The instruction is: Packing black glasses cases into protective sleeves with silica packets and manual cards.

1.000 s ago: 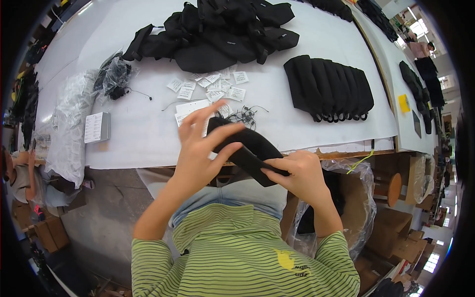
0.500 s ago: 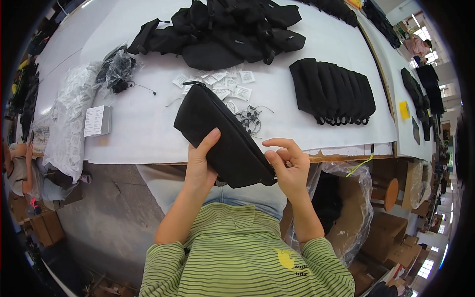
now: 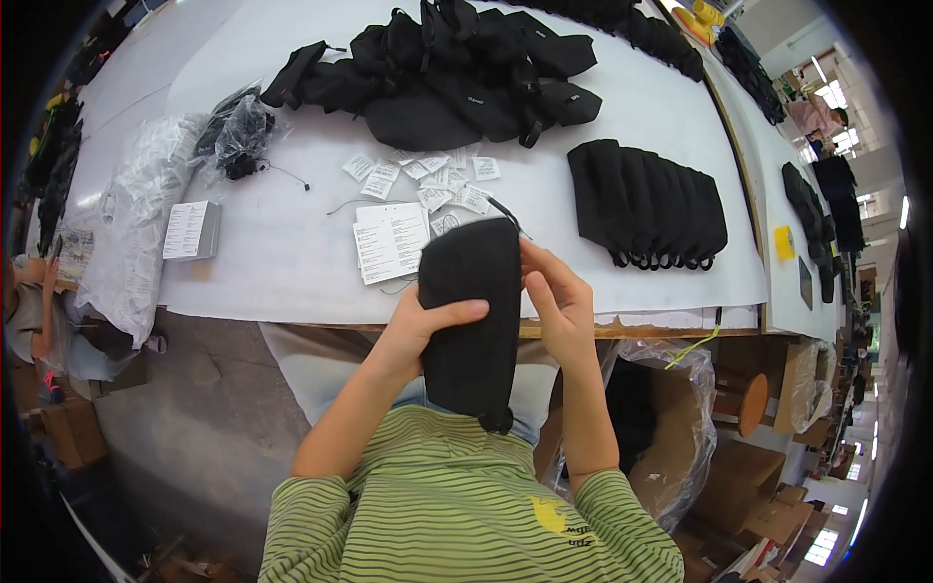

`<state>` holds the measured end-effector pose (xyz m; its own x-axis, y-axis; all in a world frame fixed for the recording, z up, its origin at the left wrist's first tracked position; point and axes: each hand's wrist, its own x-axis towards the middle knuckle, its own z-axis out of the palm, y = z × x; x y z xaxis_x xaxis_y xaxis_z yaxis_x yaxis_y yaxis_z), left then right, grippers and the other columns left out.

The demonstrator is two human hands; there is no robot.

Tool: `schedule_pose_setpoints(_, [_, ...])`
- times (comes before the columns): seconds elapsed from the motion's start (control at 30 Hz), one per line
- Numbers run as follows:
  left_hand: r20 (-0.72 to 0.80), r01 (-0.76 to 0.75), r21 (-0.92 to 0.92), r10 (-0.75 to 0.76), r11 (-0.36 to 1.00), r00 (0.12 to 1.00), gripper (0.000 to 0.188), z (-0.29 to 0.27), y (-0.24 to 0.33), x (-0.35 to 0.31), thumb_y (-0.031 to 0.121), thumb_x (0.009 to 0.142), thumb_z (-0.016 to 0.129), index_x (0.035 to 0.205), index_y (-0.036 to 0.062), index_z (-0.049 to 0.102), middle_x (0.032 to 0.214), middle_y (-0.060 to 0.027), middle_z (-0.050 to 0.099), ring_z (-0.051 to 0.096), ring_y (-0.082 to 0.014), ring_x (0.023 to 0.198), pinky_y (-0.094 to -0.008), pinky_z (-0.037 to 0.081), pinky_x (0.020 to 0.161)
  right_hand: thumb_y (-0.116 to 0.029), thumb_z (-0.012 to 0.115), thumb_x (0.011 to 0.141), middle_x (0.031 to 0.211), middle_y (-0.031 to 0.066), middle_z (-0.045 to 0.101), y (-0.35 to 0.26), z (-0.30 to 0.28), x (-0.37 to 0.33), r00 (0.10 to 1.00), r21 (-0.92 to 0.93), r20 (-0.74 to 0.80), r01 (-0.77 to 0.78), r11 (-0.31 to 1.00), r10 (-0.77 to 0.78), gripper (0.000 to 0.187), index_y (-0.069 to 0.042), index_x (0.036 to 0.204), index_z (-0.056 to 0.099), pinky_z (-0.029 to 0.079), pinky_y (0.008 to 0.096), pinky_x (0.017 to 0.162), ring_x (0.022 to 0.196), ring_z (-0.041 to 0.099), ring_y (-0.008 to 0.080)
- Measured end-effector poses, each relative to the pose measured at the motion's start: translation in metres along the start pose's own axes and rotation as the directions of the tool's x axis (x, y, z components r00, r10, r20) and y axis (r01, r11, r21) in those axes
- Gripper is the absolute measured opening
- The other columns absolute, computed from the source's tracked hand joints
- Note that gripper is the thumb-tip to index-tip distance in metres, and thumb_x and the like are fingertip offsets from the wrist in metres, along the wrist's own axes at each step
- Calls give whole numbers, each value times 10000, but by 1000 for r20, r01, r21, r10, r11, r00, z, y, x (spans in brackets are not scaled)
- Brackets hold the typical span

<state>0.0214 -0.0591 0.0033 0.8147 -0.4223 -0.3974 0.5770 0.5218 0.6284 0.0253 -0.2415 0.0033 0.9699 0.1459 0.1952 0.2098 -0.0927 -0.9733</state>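
I am wearing a yellow-green shirt (image 3: 428, 515) with thin dark stripes running across it. Striped sleeves (image 3: 309, 525) are ending near my elbows, leaving forearms (image 3: 340, 423) and hands (image 3: 408, 335) bare. A yellow print (image 3: 547, 513) with dark lettering (image 3: 579, 536) is showing right of centre; pale trousers (image 3: 537, 374) are emerging beyond the hem.

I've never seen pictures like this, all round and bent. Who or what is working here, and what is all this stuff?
There's no machine: these are a person's bare hands. The camera sits on the person's head, looking down; its wide fisheye lens bends straight edges. The left hand holds a black pouch, thumb across its front, while the right hand is at its right edge. On the white-topped table lie a heap of black fabric items, a neat row of black pouches, small white packets and printed white cards.
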Motion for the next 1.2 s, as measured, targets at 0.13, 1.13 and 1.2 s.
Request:
schedule_pose_setpoints(0.13, [33,62,77,-65,995,997,414,3,-4,-1,75,742,747,1111,-15,583,975,-85,653,644,-156,844,-295,533,762,-66,619,884,1013,59,659,-4,5,6,965,162,-261,34,986,10,269,25,1137,607,462,249,783,853,592,113])
schedule_pose_setpoints(1.13, [-222,-103,-426,6,899,975,331,-34,15,12,229,923,545,1179,20,524,1170,-119,590,561,-227,1093,-376,476,909,-191,737,724,1245,82,521,-62,22,-16,878,-733,406,478,483,-254,466,-191,1173,612,379,398,948,1115,488,290])
schedule_pose_setpoints(1.2, [-21,-1,-515,-12,857,1000,354,-29,10,9,253,949,494,1199,3,492,1189,-120,583,569,-259,1088,-432,470,932,-123,731,694,1221,61,545,-48,23,-15,876,-758,416,482,439,-244,531,-288,1187,623,401,387,928,1093,515,276])
